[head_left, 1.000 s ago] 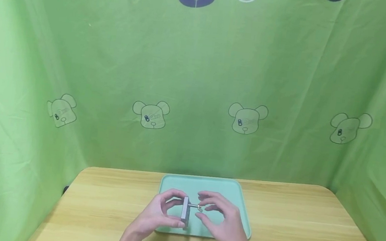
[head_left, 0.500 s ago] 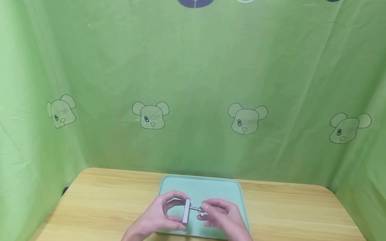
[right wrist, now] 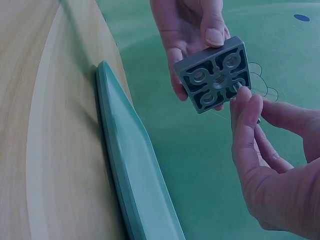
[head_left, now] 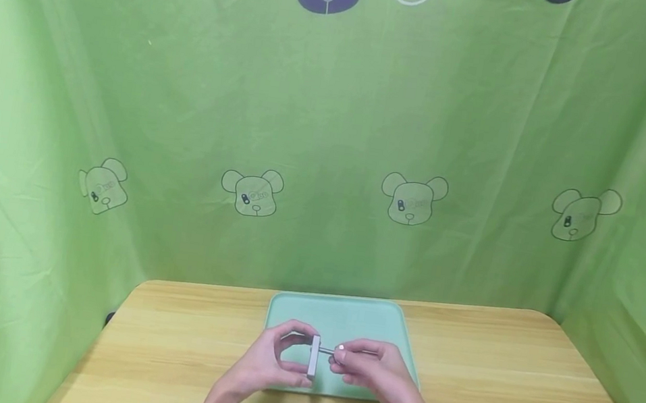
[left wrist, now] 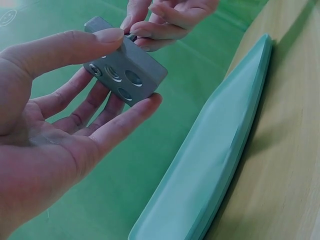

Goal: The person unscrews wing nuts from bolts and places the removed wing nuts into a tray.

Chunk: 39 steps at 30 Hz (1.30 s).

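My left hand (head_left: 265, 361) holds a grey square metal block (head_left: 313, 358) by its edges, between thumb and fingers. Round holes show on the face of the block (left wrist: 127, 67) toward the left palm; its other face (right wrist: 212, 82) is recessed, with ringed holes. A thin metal screw (head_left: 327, 351) joins the block at one corner hole and points to the right. Thumb and fingers of my right hand (head_left: 382, 376) pinch its outer end, covering it. In the right wrist view the screw's thread (right wrist: 238, 86) shows between the block and the fingertips.
Beneath both hands, a pale green tray (head_left: 345, 310) lies on the wooden table (head_left: 489, 380). Green printed cloth (head_left: 332, 128) hangs behind the table and on both sides.
My right fingers were spread around the screw's outer end, where a small brass-coloured part showed. They have closed on that end. The block has shifted slightly right and down.
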Each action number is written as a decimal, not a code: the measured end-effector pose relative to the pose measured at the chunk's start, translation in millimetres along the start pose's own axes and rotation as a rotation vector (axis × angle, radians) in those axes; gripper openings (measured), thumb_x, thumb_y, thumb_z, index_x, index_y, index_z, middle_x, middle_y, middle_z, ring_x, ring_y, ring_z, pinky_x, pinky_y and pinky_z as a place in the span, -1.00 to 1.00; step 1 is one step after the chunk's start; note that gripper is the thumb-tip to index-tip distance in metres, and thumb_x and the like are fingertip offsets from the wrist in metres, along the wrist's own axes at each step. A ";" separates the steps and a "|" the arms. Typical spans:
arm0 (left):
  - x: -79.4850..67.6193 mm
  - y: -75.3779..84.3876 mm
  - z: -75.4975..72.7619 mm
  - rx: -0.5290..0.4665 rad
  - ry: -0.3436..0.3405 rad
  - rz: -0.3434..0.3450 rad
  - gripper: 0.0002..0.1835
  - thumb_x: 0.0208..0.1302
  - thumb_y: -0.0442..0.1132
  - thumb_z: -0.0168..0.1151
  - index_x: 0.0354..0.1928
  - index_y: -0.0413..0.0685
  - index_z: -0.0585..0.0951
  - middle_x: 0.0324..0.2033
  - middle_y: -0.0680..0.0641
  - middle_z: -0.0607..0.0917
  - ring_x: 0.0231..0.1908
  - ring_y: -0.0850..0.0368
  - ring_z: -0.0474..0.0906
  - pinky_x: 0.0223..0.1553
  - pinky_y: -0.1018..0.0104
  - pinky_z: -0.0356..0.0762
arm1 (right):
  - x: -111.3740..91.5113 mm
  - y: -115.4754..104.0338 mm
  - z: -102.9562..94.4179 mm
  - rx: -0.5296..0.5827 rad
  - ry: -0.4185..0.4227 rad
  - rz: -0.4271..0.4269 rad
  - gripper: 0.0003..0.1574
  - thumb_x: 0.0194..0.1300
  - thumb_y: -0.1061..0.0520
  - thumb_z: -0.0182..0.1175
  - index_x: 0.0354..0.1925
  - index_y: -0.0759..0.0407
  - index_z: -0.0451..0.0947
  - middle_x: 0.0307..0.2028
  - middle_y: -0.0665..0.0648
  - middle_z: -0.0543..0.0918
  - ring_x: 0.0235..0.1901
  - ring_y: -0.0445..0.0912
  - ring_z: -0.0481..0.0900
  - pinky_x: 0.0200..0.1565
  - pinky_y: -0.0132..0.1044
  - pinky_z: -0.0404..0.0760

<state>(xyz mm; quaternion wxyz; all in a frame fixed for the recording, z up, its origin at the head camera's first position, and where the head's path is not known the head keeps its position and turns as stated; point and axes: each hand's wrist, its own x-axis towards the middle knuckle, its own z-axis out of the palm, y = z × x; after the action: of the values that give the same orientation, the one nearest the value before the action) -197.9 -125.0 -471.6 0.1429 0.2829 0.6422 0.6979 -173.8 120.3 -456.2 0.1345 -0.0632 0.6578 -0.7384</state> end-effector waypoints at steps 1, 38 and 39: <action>-0.1 -0.1 0.0 0.000 0.002 -0.002 -0.24 -0.09 -0.59 0.50 0.25 -0.33 0.47 0.23 -0.22 0.50 0.24 -0.22 0.52 0.11 -0.07 0.71 | -0.1 0.0 0.2 -0.001 0.004 0.000 -0.49 0.27 0.15 0.42 0.04 0.52 0.58 -0.16 0.30 0.77 -0.13 0.03 0.77 -0.01 -0.16 0.80; -2.8 1.0 -3.9 -0.139 -0.012 0.004 -0.26 -0.03 -0.59 0.44 0.28 -0.36 0.42 0.26 -0.21 0.45 0.32 -0.23 0.41 0.14 -0.15 0.68 | 18.3 12.4 6.6 -1.058 0.225 -1.592 -0.68 0.54 0.23 0.09 -0.21 0.36 0.74 -0.18 0.25 0.77 -0.25 0.06 0.78 -0.08 -0.25 0.81; -2.7 1.1 -3.9 -0.143 -0.016 0.010 -0.26 -0.02 -0.58 0.43 0.28 -0.37 0.41 0.26 -0.21 0.45 0.32 -0.24 0.41 0.13 -0.15 0.68 | 17.9 11.9 6.7 -1.062 0.228 -1.600 -0.69 0.54 0.23 0.10 -0.21 0.36 0.74 -0.18 0.26 0.77 -0.25 0.07 0.78 -0.07 -0.24 0.81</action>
<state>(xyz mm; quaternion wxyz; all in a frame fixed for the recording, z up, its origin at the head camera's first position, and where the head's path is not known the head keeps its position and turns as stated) -197.9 -129.9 -471.2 0.1645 0.2807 0.5883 0.7403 -187.8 107.7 -468.7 -0.5189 -0.4731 0.6772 -0.2198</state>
